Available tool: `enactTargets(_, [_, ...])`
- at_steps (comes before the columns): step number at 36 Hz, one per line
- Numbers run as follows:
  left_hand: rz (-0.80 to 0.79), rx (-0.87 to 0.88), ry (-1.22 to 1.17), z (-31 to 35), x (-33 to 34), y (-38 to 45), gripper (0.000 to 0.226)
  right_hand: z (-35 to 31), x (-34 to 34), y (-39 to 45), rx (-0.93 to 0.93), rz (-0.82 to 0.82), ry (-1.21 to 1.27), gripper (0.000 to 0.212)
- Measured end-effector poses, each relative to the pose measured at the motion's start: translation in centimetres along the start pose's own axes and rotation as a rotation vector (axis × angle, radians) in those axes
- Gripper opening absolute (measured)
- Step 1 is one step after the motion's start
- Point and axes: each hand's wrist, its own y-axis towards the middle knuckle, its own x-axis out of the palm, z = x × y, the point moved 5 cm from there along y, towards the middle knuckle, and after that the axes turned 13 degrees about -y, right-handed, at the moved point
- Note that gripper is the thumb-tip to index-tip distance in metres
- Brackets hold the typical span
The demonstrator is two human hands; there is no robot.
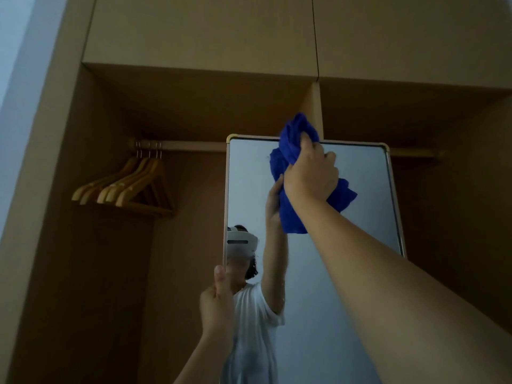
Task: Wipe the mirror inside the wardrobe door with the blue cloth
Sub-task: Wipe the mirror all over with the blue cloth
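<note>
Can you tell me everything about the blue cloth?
The blue cloth is deep blue, soft and fluffy like a towel. It is all bunched up, not flat. The right hand grips it around the middle and holds it against the top of the mirror. One lump pokes up past the mirror's top edge, and more hangs below the hand. The glass shows its reflection too.

The room was dim. A tall tan wooden wardrobe [194, 101] filled the view, its upper flat-fronted cupboard doors [199, 29] closed above an open hanging bay. A wooden rail [182, 146] crossed that bay, with a cluster of pale wooden clothes hangers [130, 184] bunched at its left end. A pale bluish-grey wall [16, 51] showed at far left.
</note>
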Motion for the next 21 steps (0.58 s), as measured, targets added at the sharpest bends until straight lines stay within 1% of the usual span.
enactTargets(6, [-0.005,-0.03,-0.012,-0.2,-0.2,0.1,0.056,-3.5,0.8,-1.4,-0.118,0.026,-0.055,0.053])
enactTargets(11, [-0.03,-0.042,-0.013,-0.3,-0.2,0.3,0.052,-5.4,1.0,-2.2,-0.218,0.046,-0.049,0.055])
enactTargets(17, [-0.019,0.0,0.007,-0.1,-0.4,0.3,0.053,-8.1,0.2,-2.6,-0.391,0.008,-0.012,0.056])
enactTargets(21, [-0.033,0.013,0.016,0.1,-0.3,0.3,0.052,-8.6,-0.1,-3.3,-0.447,0.004,0.0,0.052])
